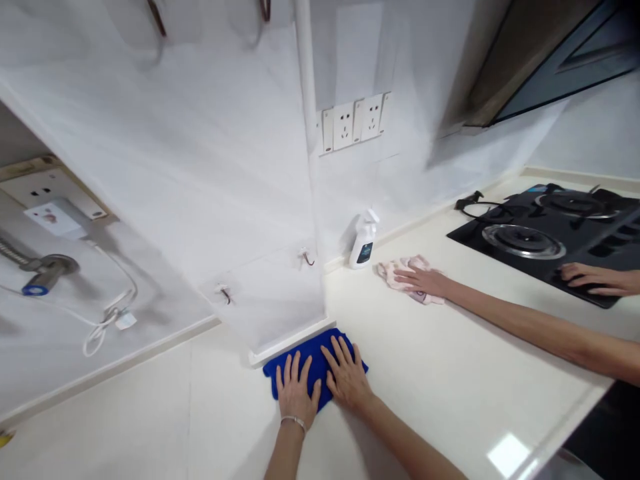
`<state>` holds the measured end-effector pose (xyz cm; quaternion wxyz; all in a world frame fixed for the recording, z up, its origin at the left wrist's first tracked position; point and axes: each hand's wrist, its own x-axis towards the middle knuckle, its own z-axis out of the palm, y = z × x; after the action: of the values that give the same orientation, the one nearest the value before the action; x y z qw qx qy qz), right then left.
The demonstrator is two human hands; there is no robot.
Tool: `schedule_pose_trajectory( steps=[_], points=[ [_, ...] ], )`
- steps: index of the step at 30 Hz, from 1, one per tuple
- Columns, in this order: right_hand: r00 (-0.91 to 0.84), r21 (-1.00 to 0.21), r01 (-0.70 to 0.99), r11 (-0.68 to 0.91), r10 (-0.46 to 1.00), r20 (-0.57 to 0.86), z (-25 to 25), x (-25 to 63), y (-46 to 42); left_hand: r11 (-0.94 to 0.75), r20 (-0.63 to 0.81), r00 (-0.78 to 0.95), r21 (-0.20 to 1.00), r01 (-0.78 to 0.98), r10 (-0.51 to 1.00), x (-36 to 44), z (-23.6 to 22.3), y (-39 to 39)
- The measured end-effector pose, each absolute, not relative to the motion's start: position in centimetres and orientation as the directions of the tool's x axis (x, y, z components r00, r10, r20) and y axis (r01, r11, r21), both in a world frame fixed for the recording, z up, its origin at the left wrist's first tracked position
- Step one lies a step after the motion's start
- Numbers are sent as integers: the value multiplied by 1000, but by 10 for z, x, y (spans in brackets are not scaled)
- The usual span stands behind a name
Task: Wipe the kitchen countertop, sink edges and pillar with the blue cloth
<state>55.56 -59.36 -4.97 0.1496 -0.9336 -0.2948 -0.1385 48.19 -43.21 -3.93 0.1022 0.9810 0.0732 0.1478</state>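
Observation:
A blue cloth [306, 355] lies on the white countertop [450, 373], up against the base of a protruding wall corner. My left hand [296, 393], a bracelet at its wrist, rests flat on the cloth with fingers stretched out. My right hand [347, 377] lies flat beside it, fingers spread, also pressing on the cloth. Neither hand grips anything.
Another person's hand [423, 280] presses a pink cloth [395, 271] on the counter further back; their other hand [595, 279] rests on the black gas hob [530, 233]. A white spray bottle [363, 241] stands by the wall. Wall sockets [354, 121] above; a range hood [545, 60] at upper right.

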Motion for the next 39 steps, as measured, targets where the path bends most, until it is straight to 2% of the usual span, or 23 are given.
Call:
schedule_pose_trajectory(
  steps=[8,12,16,19,23,25,27,29,34,37,39],
  points=[
    [823,-275,560,-782,486,294,-59,561,-566,-950,189,969,298,96,157,479,-35,-426],
    [761,-261,648,-716,617,198,-51,532,-534,-940,173,950,273,207,259,437,-36,-403],
    [616,-286,768,-574,784,80,-31,497,-482,-911,199,893,178,373,404,380,-39,-360],
    [482,-371,820,-437,875,35,-12,479,-455,-900,155,888,134,416,433,345,-36,-315],
    [262,-520,835,-179,961,91,-3,462,-456,-913,-10,921,126,388,390,322,-15,-253],
    [239,-585,805,-103,958,159,-11,453,-475,-906,-98,915,136,401,390,318,0,-231],
    [339,-619,774,-135,913,226,-26,444,-508,-874,-160,881,135,467,445,319,12,-221],
    [491,-607,759,-238,820,293,-44,438,-553,-804,-172,809,114,584,563,325,16,-222],
    [627,-381,779,-498,604,492,-89,433,-686,-600,-79,606,86,795,792,359,-7,-260],
    [681,-295,712,-637,525,510,-105,430,-743,-547,18,548,99,831,836,384,-26,-282],
    [687,-253,692,-676,509,519,-109,425,-758,-595,75,590,121,795,804,398,-32,-290]
  ],
)
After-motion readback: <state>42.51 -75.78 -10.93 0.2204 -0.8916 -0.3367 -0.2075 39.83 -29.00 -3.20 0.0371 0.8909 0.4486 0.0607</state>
